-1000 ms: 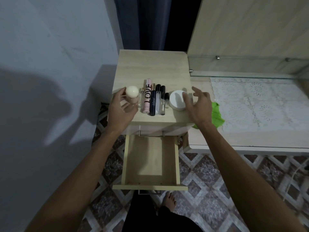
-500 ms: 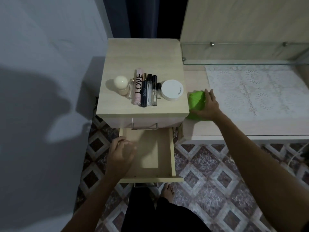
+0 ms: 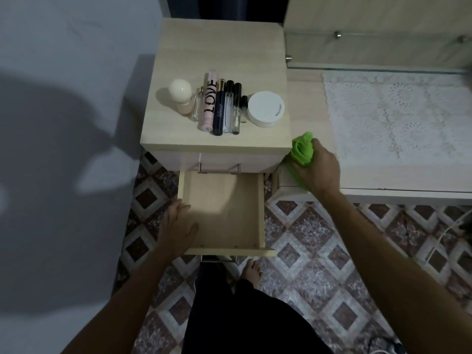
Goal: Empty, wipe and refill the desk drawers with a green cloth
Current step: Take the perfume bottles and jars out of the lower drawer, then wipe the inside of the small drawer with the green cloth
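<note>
The wooden drawer (image 3: 260, 213) of the small cabinet (image 3: 219, 47) stands pulled out with nothing inside it. My left hand (image 3: 177, 228) rests flat on the drawer's left wall, fingers relaxed. My right hand (image 3: 318, 169) grips the bunched green cloth (image 3: 302, 149) just above the low desk's (image 3: 304, 98) left front corner. On the cabinet top lie a round-capped cream bottle (image 3: 180, 94), a row of slim perfume tubes (image 3: 219, 108) and a white round jar (image 3: 266, 108).
A white lace mat (image 3: 398, 111) covers the desk to the right, under a glass shelf (image 3: 370, 49). A grey wall (image 3: 63, 123) stands close on the left. A patterned tile floor (image 3: 319, 251) lies below, with my bare foot (image 3: 251, 272) under the drawer front.
My right hand has gathered the green cloth off the desk and lifted it toward the cabinet. My left hand settled on the drawer's left wall. The camera view moved closer.
</note>
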